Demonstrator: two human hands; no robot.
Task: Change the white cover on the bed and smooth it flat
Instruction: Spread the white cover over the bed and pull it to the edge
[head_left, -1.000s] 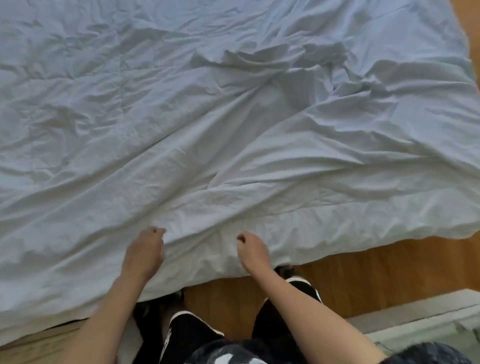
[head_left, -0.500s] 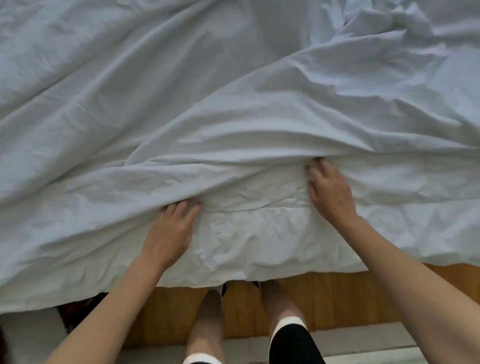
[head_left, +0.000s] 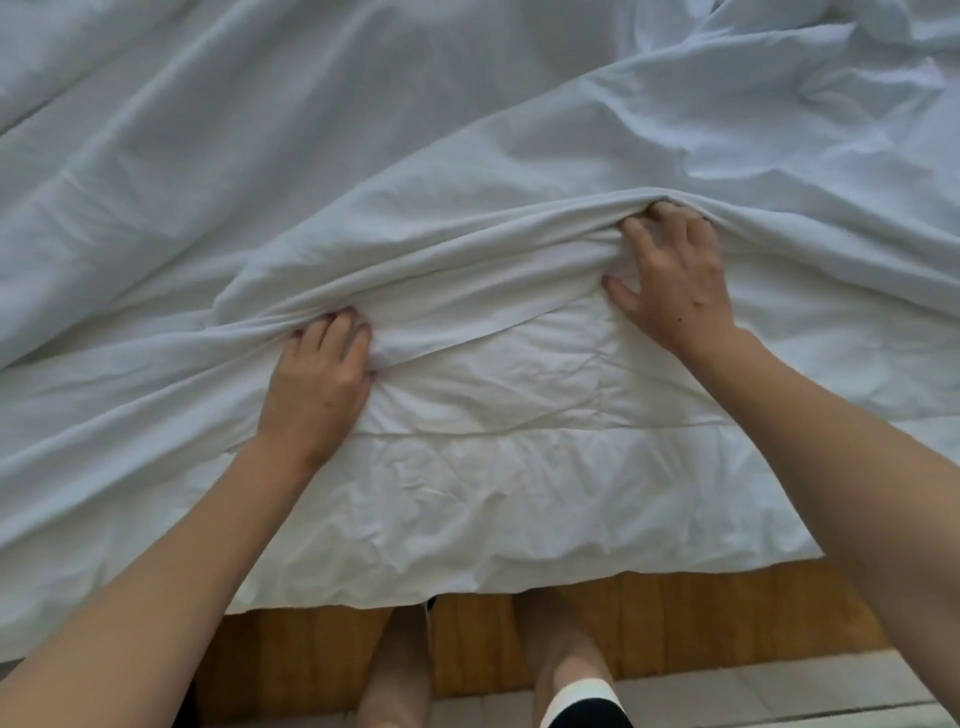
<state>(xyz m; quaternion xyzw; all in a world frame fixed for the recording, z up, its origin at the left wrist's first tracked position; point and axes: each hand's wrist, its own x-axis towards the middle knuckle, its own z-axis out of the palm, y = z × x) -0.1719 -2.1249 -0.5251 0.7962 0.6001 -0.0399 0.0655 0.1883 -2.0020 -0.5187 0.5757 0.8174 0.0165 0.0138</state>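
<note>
From my remote seat I saw the thin white cotton cover (head_left: 363, 156) spread over the whole bed, its near hem bunched into a thick roll that ran from the left up toward the right. Below that roll, the crinkled white quilt (head_left: 519, 493) lay bare, draping over the near edge of the bed above the wooden floor (head_left: 675, 623).

The left hand (head_left: 317, 384) sat on the quilt left of centre, arm stretched forward, wrist low. Its fingers (head_left: 332, 332) were curled, pinching the rolled hem. I judged this grip was there to peel the cover back off the quilt.

To the right and farther away, the right hand (head_left: 675, 280) reached deeper onto the bed on a straight arm. Its fingers (head_left: 660, 218) were bent and hooked into the fold of the roll, the thumb splayed out toward the left. Holding the hem at two spread points probably kept it gathering evenly.

The cover was heavily creased, so smoothing seemed well off.
</note>
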